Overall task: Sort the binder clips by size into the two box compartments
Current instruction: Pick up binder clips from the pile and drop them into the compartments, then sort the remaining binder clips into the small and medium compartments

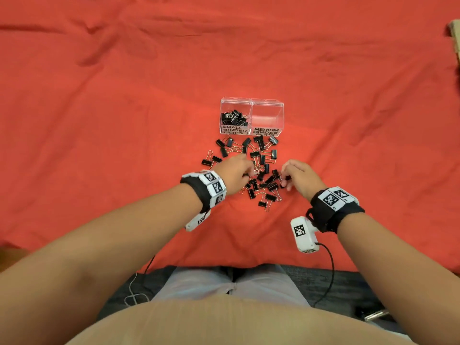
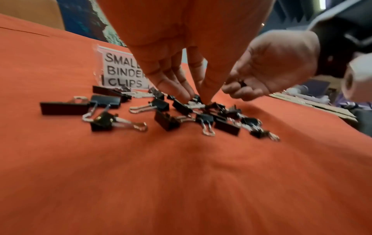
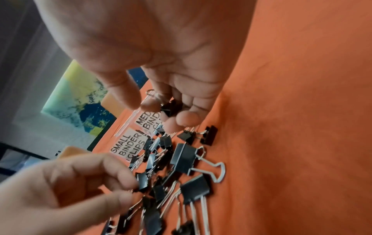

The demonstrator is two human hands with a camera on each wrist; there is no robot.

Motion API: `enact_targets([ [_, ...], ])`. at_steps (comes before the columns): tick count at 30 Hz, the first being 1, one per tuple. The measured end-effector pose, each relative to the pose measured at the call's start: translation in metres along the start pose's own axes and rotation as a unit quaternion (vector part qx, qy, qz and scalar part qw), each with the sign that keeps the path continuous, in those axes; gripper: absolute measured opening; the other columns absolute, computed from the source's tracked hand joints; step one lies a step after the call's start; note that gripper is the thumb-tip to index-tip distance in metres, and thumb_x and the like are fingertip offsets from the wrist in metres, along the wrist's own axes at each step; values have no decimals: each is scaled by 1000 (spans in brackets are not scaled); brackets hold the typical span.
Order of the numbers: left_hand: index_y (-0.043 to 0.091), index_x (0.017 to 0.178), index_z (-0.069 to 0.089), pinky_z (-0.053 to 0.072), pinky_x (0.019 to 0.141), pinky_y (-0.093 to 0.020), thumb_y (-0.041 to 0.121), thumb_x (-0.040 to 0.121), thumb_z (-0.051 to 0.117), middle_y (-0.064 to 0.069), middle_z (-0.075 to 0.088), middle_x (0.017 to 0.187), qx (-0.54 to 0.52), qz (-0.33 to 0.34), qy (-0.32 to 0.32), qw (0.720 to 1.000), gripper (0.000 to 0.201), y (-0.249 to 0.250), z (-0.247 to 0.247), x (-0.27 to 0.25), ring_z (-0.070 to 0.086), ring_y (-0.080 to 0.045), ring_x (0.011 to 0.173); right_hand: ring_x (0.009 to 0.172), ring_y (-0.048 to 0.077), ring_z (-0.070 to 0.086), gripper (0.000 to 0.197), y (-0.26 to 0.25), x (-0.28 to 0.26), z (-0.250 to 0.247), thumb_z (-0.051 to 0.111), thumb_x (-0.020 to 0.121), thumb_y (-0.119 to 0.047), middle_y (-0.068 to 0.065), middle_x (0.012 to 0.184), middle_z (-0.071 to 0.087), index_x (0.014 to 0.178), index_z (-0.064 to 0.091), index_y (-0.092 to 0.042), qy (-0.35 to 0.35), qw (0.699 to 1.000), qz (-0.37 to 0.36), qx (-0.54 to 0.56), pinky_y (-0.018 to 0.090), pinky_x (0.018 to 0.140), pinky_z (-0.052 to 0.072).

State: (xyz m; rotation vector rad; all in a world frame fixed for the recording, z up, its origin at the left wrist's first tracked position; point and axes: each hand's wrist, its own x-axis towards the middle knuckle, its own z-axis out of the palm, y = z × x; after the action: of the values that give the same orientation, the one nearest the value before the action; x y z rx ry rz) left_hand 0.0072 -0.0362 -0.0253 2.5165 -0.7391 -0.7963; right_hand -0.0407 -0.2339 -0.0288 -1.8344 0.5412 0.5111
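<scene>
A clear two-compartment box point(image 1: 252, 102) stands on the red cloth. Its left side, labelled SMALL BINDER CLIPS point(image 1: 234, 130), holds several small black clips point(image 1: 234, 117). The right side, labelled MEDIUM BINDER CLIPS point(image 1: 265, 132), holds nothing. A mixed pile of black binder clips point(image 1: 261, 170) lies in front of the box. My left hand point(image 1: 246, 174) reaches down into the pile, thumb and fingers pinching a small clip point(image 2: 196, 99). My right hand point(image 1: 286, 180) hovers at the pile's right edge, fingers curled round a small clip point(image 3: 171, 108).
Larger clips point(image 2: 64, 108) lie at the pile's left edge and near my right hand point(image 3: 184, 159). Wrinkled red cloth point(image 1: 124, 95) covers the whole surface. Cables point(image 1: 328, 277) trail from the wrist cameras toward my lap.
</scene>
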Motion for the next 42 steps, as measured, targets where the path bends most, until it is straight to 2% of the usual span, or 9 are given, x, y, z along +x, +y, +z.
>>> enact_targets([
  [4,14,108,58,51,84,-42,16,90,57,-6,50,113,31,0,-20,999,19,0,24,-6,57,-25,101,45,14,41,28,-1,-12,6,59,86,-24,1,51,50,60,49,-19,-17,998,-2,-56,26,50,34],
  [9,8,110,56,50,83,-44,19,90,60,-9,47,114,57,2,1,998,23,-5,34,-10,54,-28,101,50,8,36,23,16,-28,22,70,79,-24,-7,57,41,67,52,-16,-40,965,-77,-248,21,49,28],
  [11,7,110,55,50,81,-45,18,91,59,-10,46,113,70,8,0,998,22,-7,35,-12,54,-29,100,60,9,43,19,23,-31,28,70,78,-24,-7,70,46,76,53,-15,-42,945,-111,-303,21,56,34],
  [15,5,111,51,50,83,-45,17,91,55,-12,48,114,79,4,10,997,23,-10,34,-16,54,-30,104,93,17,53,24,31,-33,35,66,80,-33,-1,102,52,95,53,-18,-60,909,-142,-388,34,79,46],
  [22,8,105,52,47,80,-41,0,86,45,-10,53,110,-7,-7,29,1000,21,-8,29,-16,56,-32,96,104,22,54,21,31,-37,41,55,88,-31,2,109,53,103,57,-15,-48,870,-196,-451,38,76,49],
  [29,7,110,58,46,87,-41,1,90,44,-13,51,109,-20,11,36,999,26,3,32,-4,50,-29,106,85,21,57,10,34,-38,30,61,86,-23,1,98,59,94,62,-16,-64,928,-193,-312,39,79,49],
  [34,8,127,50,40,96,-38,6,93,46,-13,40,136,50,7,-21,999,35,6,30,2,44,-29,120,73,9,46,9,31,-36,25,59,89,-16,-4,86,55,93,63,-10,-47,940,-204,-270,24,73,37],
  [38,5,117,51,50,79,-44,8,94,47,-17,45,115,77,44,-15,996,24,3,32,1,53,-34,99,62,-1,40,9,29,-31,21,52,92,-12,-15,69,39,93,60,-8,-7,953,-188,-239,22,64,31],
  [42,6,115,46,46,62,-40,8,92,49,-13,43,110,128,56,-25,990,24,4,30,-3,52,-30,90,66,10,47,14,18,-20,11,46,95,-13,-1,78,53,95,57,-6,6,965,-148,-215,21,64,31],
])
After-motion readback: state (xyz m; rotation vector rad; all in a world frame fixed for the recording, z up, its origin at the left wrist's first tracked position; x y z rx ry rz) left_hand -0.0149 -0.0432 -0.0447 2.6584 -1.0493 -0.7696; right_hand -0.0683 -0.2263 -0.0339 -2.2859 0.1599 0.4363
